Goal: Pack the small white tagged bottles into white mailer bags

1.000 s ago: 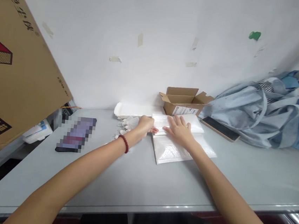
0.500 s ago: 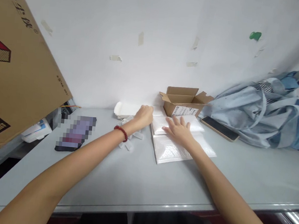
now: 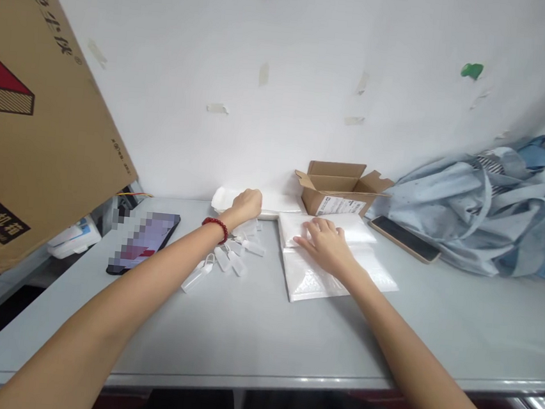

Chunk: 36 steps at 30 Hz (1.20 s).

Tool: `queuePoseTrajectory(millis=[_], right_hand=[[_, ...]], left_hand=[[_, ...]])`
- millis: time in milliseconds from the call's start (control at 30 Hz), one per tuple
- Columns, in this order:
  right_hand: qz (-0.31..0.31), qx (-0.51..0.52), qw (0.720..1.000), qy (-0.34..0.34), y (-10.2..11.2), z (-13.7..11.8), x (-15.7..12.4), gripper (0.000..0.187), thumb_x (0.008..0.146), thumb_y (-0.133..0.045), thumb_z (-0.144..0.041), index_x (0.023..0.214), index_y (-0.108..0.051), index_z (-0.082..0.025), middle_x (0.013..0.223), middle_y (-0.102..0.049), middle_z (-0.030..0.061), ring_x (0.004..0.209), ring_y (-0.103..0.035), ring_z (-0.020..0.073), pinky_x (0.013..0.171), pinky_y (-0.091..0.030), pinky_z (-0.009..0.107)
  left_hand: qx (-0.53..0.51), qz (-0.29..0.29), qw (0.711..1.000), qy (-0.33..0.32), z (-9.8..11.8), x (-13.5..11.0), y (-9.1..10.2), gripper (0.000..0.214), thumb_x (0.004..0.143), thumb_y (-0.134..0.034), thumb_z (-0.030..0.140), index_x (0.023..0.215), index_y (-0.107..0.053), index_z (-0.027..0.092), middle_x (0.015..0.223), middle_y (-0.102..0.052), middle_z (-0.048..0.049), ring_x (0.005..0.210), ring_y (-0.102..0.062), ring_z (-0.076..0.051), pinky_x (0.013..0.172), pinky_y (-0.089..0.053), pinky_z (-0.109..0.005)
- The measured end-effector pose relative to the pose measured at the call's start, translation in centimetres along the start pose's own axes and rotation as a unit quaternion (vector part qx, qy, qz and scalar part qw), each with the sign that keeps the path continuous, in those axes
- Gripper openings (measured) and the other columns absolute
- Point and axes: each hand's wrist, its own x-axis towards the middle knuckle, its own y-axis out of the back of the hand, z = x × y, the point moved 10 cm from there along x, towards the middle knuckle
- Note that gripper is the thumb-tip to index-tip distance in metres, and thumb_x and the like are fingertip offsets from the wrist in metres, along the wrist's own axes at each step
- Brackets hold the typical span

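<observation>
My left hand (image 3: pixel 246 203), with a red bead bracelet on its wrist, is curled over the near edge of a flat white stack (image 3: pixel 277 202) by the wall; what its fingers hold is hidden. Several small white plastic pieces (image 3: pixel 229 258) lie scattered on the table just below that hand. My right hand (image 3: pixel 324 243) rests with bent fingers on a pile of white bubble mailers (image 3: pixel 337 278), pressing its top left part.
An open small cardboard box (image 3: pixel 336 191) stands behind the mailers. A dark phone (image 3: pixel 144 242) lies at the left, another phone (image 3: pixel 404 238) at the right beside a blue cloth bag (image 3: pixel 484 205). A large cardboard box (image 3: pixel 30 117) looms at the left. The grey table (image 3: pixel 260 332) runs to its front edge.
My left hand has moved back and left from the mailers to the white stack by the wall, uncovering the small plastic pieces. My right hand's fingers have curled a little.
</observation>
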Motion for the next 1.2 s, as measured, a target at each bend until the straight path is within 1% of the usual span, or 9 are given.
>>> queuePoseTrajectory(millis=[233,333,400,533,600,733,900,1067,1200], right_hand=[[0.011,0.0,1.0,0.004,0.2,0.1,0.0,0.038,0.093,-0.042,-0.049,0.109,-0.057,-0.018,0.118,-0.055,0.0141,0.113,-0.048,0.0295,0.086,-0.04,0.046],[0.023,-0.006,1.0,0.008,0.1,0.0,-0.1,0.039,0.092,-0.042,-0.049,0.111,-0.056,-0.018,0.116,-0.056,0.0146,0.111,-0.048,0.0296,0.085,-0.04,0.045],[0.04,-0.005,0.999,0.007,0.3,0.1,-0.1,0.044,0.092,-0.042,-0.049,0.121,-0.051,-0.017,0.118,-0.055,0.0163,0.111,-0.048,0.0303,0.085,-0.041,0.046],[0.119,0.009,0.993,0.007,1.9,-0.3,-0.2,0.064,0.091,-0.046,-0.046,0.141,-0.028,-0.012,0.13,-0.047,0.0226,0.118,-0.045,0.0327,0.088,-0.04,0.046],[0.16,0.002,0.987,0.017,3.1,-1.0,-0.5,0.066,0.089,-0.049,-0.044,0.142,-0.026,-0.011,0.134,-0.042,0.0242,0.122,-0.041,0.0342,0.091,-0.038,0.047],[0.199,-0.023,0.978,0.05,4.5,-3.2,-1.2,0.06,0.089,-0.051,-0.039,0.139,-0.03,-0.013,0.136,-0.042,0.023,0.125,-0.038,0.0345,0.097,-0.03,0.051],[0.172,-0.077,0.98,0.059,3.9,-5.1,-1.6,0.057,0.085,-0.051,-0.022,0.139,-0.033,-0.015,0.141,-0.039,0.0226,0.132,-0.032,0.034,0.102,-0.021,0.058],[0.137,-0.105,0.98,0.096,2.7,-6.6,-1.9,0.059,0.084,-0.05,-0.015,0.141,-0.034,-0.016,0.144,-0.036,0.0233,0.135,-0.03,0.034,0.1,-0.029,0.055],[0.131,-0.107,0.975,0.141,2.0,-8.2,-2.4,0.049,0.091,-0.039,-0.013,0.14,-0.037,-0.018,0.142,-0.042,0.0191,0.133,-0.036,0.03,0.098,-0.036,0.049]], left_hand=[[0.04,0.036,0.998,-0.024,1.6,-0.6,1.3,0.023,0.074,-0.05,0.003,0.087,-0.068,0.009,0.089,-0.067,-0.0202,0.088,-0.066,-0.028,0.075,-0.049,-0.032],[0.05,0.083,0.995,-0.036,2.3,-1.4,3.0,0.03,0.079,-0.042,0.001,0.1,-0.063,0.006,0.099,-0.064,-0.0215,0.094,-0.063,-0.027,0.079,-0.048,-0.033],[0.059,0.115,0.991,-0.043,2.8,-2.5,4.0,0.035,0.081,-0.036,-0.002,0.109,-0.056,0.005,0.106,-0.06,-0.0212,0.095,-0.063,-0.026,0.079,-0.048,-0.033],[0.076,0.186,0.978,-0.061,3.9,-6.3,5.1,0.031,0.084,-0.033,0.0,0.107,-0.052,0.007,0.108,-0.058,-0.0183,0.086,-0.066,-0.025,0.071,-0.051,-0.032],[0.037,0.216,0.972,-0.08,4.4,-8.8,5.1,0.028,0.087,-0.033,0.003,0.109,-0.051,0.008,0.116,-0.056,-0.0183,0.088,-0.066,-0.025,0.07,-0.053,-0.033],[-0.076,0.293,0.94,-0.156,5.0,-14.4,4.9,0.032,0.09,-0.038,0.01,0.121,-0.044,0.012,0.134,-0.049,-0.0183,0.114,-0.057,-0.028,0.085,-0.054,-0.037],[-0.142,0.275,0.921,-0.235,4.8,-17.7,2.9,0.035,0.09,-0.04,0.011,0.124,-0.042,0.017,0.139,-0.046,-0.0156,0.119,-0.054,-0.026,0.091,-0.053,-0.038],[-0.213,0.221,0.915,-0.26,5.3,-18.4,1.8,0.035,0.088,-0.042,0.01,0.123,-0.043,0.016,0.137,-0.047,-0.0158,0.126,-0.048,-0.026,0.095,-0.052,-0.04],[-0.235,0.199,0.911,-0.275,6.3,-19.1,1.7,0.034,0.089,-0.043,0.011,0.122,-0.044,0.016,0.135,-0.049,-0.015,0.127,-0.047,-0.024,0.097,-0.05,-0.04]])
